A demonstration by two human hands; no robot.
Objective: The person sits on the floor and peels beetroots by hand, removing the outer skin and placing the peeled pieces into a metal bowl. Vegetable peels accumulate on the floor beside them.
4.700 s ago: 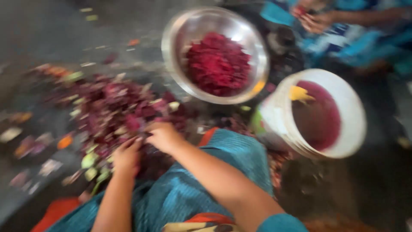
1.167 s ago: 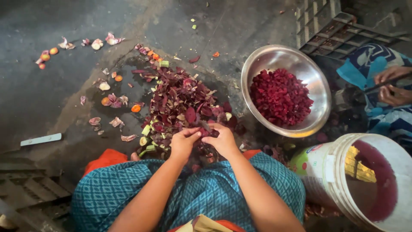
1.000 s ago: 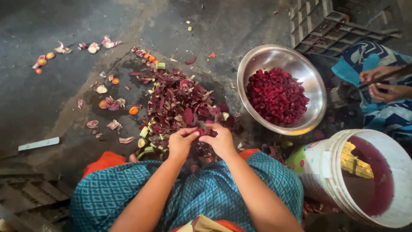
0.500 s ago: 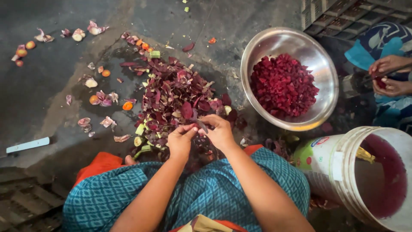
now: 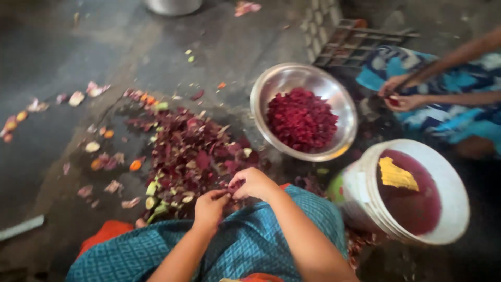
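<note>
My left hand and my right hand meet above my teal-clad lap, pinching a small dark red piece between their fingertips. Just beyond them lies a heap of dark red peels and scraps on the wet grey floor. A steel bowl to the right of the heap holds chopped red pieces. A white bucket at my right holds purplish liquid with a yellow thing floating in it.
Another person's hands work at the upper right, over blue patterned cloth. A grey crate stands behind the bowl. Pale and orange scraps lie scattered on the floor at left. Part of a metal pot shows at the top edge.
The view has shifted, so bowl and bucket sit further right-centre. My hands stay together at the heap's near edge, still working a small piece between the fingers.
</note>
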